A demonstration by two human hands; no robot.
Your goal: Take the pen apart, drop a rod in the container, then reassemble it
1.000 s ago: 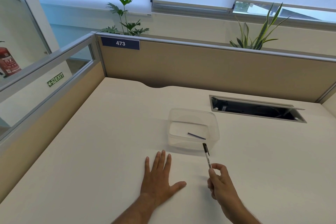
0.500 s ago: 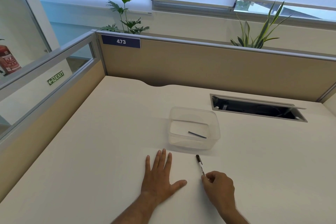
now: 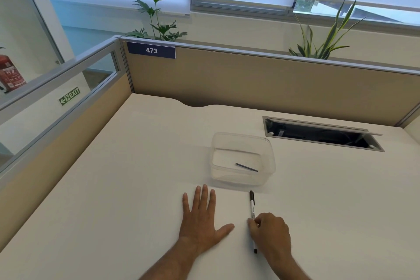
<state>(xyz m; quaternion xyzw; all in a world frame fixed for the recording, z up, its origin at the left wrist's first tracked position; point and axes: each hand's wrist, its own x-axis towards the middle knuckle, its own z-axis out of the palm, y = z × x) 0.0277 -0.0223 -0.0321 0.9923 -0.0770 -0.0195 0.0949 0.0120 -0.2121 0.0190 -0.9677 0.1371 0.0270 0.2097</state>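
Container (image 3: 242, 158) on desk (image 3: 113, 188), rod (image 3: 246, 167) inside. Pen (image 3: 252, 208) flat on desk just in front of container, under right hand (image 3: 271, 232). Left hand (image 3: 202, 218) flat on desk, left of pen. Cable hatch (image 3: 322, 133) behind-right of container.

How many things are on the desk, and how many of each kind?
Pens: 1
Rods: 1, lying inside the container
Containers: 1
Hands: 2, left hand flat on the desk, right hand on the pen
Total: 5
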